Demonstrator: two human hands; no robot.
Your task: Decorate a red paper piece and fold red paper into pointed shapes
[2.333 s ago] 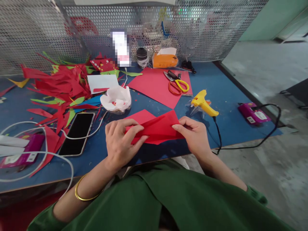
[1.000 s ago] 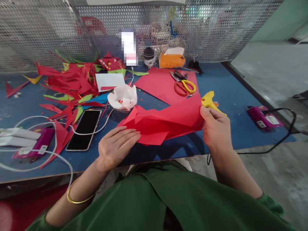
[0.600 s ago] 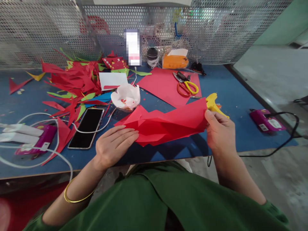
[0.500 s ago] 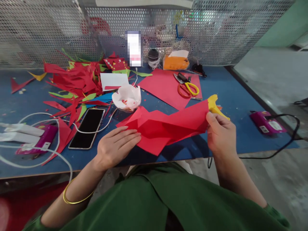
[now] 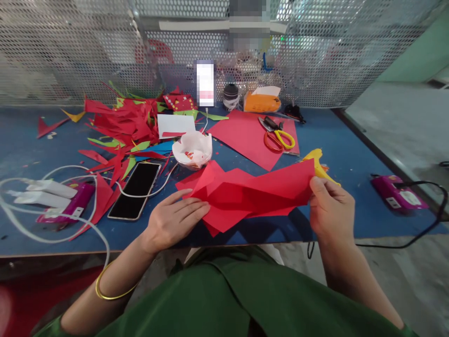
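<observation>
A sheet of folded red paper (image 5: 245, 192) stretches between my two hands above the front of the blue table. My left hand (image 5: 175, 217) has its fingers over the paper's left end; its thumb is hidden. At the other end, my right hand (image 5: 331, 206) pinches the upper right corner between thumb and fingers. Creases run along the paper, and its middle sags into a shadowed fold. Just behind my right hand lies a yellow object (image 5: 316, 161), partly covered by the paper. A white bowl (image 5: 192, 149) holding small red scraps stands behind the paper's left part.
Red-and-yellow-handled scissors (image 5: 278, 135) lie on flat red sheets (image 5: 242, 133) at the back. Red and green paper scraps (image 5: 122, 119) pile up at the left. A dark-screened phone (image 5: 135, 191), white cables and a purple power strip (image 5: 68, 203) sit front left; another purple box (image 5: 400, 192) is at right.
The view has tilted slightly, shifting the scene right and down. Both hands keep hold of the red paper, whose folds have changed a little in shape.
</observation>
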